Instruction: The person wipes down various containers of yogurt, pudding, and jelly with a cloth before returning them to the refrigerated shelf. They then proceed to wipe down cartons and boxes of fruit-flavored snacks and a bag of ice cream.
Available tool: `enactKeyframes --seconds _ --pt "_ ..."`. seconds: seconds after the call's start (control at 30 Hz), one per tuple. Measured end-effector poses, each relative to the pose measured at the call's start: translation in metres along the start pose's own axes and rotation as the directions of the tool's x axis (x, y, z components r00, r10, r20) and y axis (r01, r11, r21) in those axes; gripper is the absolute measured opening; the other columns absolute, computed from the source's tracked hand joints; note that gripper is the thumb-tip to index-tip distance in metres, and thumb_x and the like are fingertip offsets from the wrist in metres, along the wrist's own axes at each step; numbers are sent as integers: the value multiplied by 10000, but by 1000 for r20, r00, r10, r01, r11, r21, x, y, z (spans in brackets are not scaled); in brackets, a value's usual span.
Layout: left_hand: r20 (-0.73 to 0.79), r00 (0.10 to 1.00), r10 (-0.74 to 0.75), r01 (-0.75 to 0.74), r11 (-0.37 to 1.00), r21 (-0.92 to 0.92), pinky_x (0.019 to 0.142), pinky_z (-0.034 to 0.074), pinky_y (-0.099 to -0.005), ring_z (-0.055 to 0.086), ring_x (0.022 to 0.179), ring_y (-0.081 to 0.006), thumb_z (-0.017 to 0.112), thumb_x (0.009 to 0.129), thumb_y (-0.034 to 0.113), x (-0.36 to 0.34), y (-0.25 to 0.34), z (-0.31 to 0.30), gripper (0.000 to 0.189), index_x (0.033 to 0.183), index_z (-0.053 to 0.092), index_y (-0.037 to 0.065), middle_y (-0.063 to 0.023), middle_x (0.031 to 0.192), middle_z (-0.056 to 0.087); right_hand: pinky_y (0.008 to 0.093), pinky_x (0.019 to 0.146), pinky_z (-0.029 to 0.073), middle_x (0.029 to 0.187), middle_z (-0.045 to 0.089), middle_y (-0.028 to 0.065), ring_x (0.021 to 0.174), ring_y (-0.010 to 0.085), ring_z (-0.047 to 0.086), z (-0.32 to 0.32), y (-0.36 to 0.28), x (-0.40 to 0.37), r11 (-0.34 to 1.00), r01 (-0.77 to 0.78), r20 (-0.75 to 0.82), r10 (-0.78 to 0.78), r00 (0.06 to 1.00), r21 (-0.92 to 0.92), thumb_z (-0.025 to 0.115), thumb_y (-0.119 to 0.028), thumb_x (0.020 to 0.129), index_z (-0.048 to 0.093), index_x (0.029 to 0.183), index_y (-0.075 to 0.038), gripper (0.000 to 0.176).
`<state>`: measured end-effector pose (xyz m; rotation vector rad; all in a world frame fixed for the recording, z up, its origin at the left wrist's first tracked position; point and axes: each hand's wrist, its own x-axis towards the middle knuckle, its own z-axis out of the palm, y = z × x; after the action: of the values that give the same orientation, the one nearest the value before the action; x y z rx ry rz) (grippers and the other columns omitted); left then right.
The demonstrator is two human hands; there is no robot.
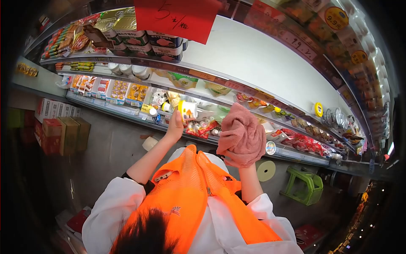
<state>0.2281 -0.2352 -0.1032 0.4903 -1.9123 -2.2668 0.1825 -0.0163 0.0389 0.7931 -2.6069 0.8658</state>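
Note:
My left hand (pixel 174 127) is closed around a small white tub with a yellow lid (pixel 190 111), tipped on its side in front of the chilled shelves. A crumpled pink towel (pixel 242 135) covers most of my right hand (pixel 248 170), which grips it from below; the fingers are hidden under the cloth. Behind the tub, the lower shelf carries packaged goods, among them red-and-white packs (pixel 202 127). Another yellow-lidded tub (pixel 318 109) stands on the middle shelf to the right.
Stacked cans (pixel 129 31) and a hanging red price sign (pixel 175 17) are at the upper left. Cardboard boxes (pixel 65 133) stand on the floor at left. A green plastic stool (pixel 303 185) and a pale round object (pixel 266 170) are at the lower right.

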Motion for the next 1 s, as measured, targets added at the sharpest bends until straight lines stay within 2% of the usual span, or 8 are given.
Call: enactKeyframes --seconds 0.03,0.13,0.23,0.37,0.43,0.7,0.87,1.0 --pt "-81 966 -244 229 960 -159 578 474 -234 567 627 -124 235 927 569 9 -32 -18 638 1117 499 20 -64 935 588 361 748 405 949 574 56 837 273 528 2 5 -4 1000 -11 32 11 999 7 637 -242 720 587 1030 -134 332" --pt "-334 748 -574 494 817 -298 580 469 -246 525 664 -101 249 919 594 34 -120 -63 608 1049 521 67 -4 802 544 361 754 403 950 574 55 842 272 527 11 19 -11 999 -38 107 37 994 10 634 -234 719 588 1024 -135 324" --pt "-368 497 -786 504 607 -615 599 492 -282 535 673 -139 332 866 656 53 -198 -100 648 1080 494 67 -43 818 536 361 760 402 950 573 54 848 271 526 15 29 -19 998 -66 157 67 985 -12 632 -225 718 589 1019 -136 317" --pt "-543 328 -773 470 632 -616 598 547 -305 606 762 -216 483 864 548 82 -222 -105 622 1160 448 2 -129 968 563 362 769 399 951 573 52 854 270 524 15 38 -31 994 -106 191 110 975 -32 628 -214 717 590 1011 -137 306" --pt "-605 331 -724 355 690 -631 646 547 -307 608 792 -231 532 857 507 94 -220 -101 633 1199 410 -12 -140 1020 552 362 773 398 952 572 51 858 269 523 13 41 -35 992 -122 198 129 972 -43 627 -208 716 590 1007 -138 302" --pt "-339 585 -737 593 673 -442 908 436 -407 526 1093 -249 565 866 442 44 -209 -95 714 1341 232 24 -130 1283 402 363 789 394 954 571 48 872 266 519 -15 50 -42 983 -168 129 177 976 -79 620 -185 714 593 992 -141 283" --pt "-166 675 -719 713 693 -104 853 446 -338 545 1065 -203 541 892 398 5 -170 -83 614 1343 314 49 -74 1246 474 364 799 392 955 570 46 881 265 517 -47 65 -44 979 -183 25 186 982 -90 616 -171 712 594 983 -143 273" --pt "83 804 -589 542 784 303 887 432 -324 538 1102 -180 453 944 345 16 -94 -35 451 1263 441 28 -93 1218 546 364 808 390 956 569 44 888 264 515 -77 82 -54 976 -197 -68 191 979 -90 612 -159 711 596 976 -145 265"
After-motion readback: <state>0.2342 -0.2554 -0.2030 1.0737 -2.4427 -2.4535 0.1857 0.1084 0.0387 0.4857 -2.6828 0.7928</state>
